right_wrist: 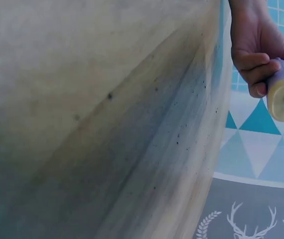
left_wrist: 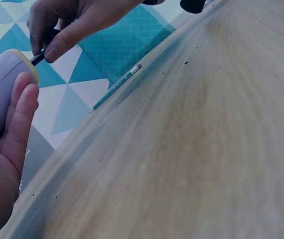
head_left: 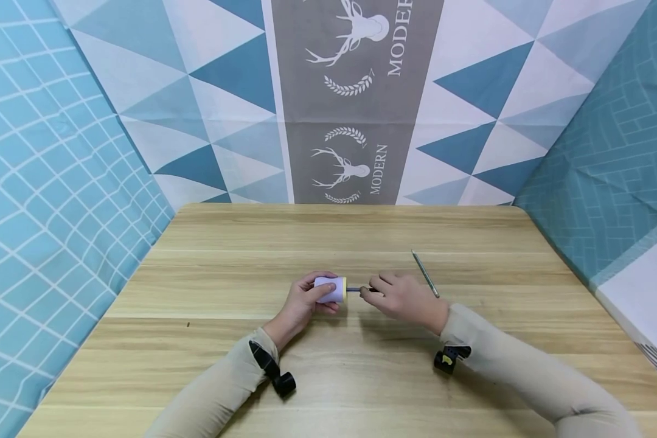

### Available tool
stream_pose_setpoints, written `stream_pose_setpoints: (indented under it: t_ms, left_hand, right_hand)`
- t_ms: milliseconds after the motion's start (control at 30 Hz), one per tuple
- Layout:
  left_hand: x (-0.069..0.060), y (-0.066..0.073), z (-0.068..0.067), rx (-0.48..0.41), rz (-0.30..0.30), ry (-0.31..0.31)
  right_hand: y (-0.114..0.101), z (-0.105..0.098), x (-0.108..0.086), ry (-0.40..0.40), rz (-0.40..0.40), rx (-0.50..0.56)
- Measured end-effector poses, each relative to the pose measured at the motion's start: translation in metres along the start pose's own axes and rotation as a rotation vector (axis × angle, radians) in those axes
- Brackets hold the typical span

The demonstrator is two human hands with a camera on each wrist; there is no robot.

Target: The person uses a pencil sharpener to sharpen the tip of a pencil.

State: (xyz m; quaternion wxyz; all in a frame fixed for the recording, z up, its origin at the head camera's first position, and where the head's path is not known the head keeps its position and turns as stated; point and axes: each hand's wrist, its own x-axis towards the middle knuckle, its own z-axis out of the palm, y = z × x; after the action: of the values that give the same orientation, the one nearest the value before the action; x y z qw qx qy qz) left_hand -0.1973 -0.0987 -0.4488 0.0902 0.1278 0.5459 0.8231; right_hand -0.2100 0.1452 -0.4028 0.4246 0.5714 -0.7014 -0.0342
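My left hand [head_left: 302, 304] holds a lavender cylinder with a cream rim [head_left: 331, 289], which looks like a pencil sharpener, lying sideways just above the table. A thin dark stick, apparently a pencil [head_left: 353, 289], enters the hole in its cream end. Its other end is pinched by my right hand [head_left: 401, 297], whose fingers hide most of it. In the left wrist view the dark stick [left_wrist: 38, 58] shows between the cylinder's rim and the right fingertips. From the right wrist, the cream end [right_wrist: 279, 97] faces the camera, with the stick in its middle.
A green pencil [head_left: 425, 274] lies on the wooden table [head_left: 252, 237], just beyond the right hand. A small dark speck [head_left: 188, 324] shows left of the hands. Patterned cloths [head_left: 230, 121] hang behind and beside the table. Each sleeve carries a black wrist camera [head_left: 283, 384].
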Motion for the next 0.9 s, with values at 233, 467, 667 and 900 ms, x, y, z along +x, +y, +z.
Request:
stream_pose_setpoints:
  t_ms: [233,467,667,900]
  left_hand:
    - [-0.001,0.002,0.001,-0.005,-0.012,0.005]
    - [-0.003,0.001,0.001,0.012,-0.016,0.007]
    - [-0.003,0.002,0.002,0.039,-0.016,0.005]
    - [-0.002,0.001,0.001,0.032,-0.01,-0.001]
  right_hand:
    - [0.005,0.002,0.0,0.002,-0.089,-0.014]
    - [0.004,0.007,-0.001,-0.023,-0.066,0.043]
    - [0.004,0.007,0.002,-0.071,0.093,0.32]
    - [0.01,-0.002,0.008,-0.244,0.299,0.705]
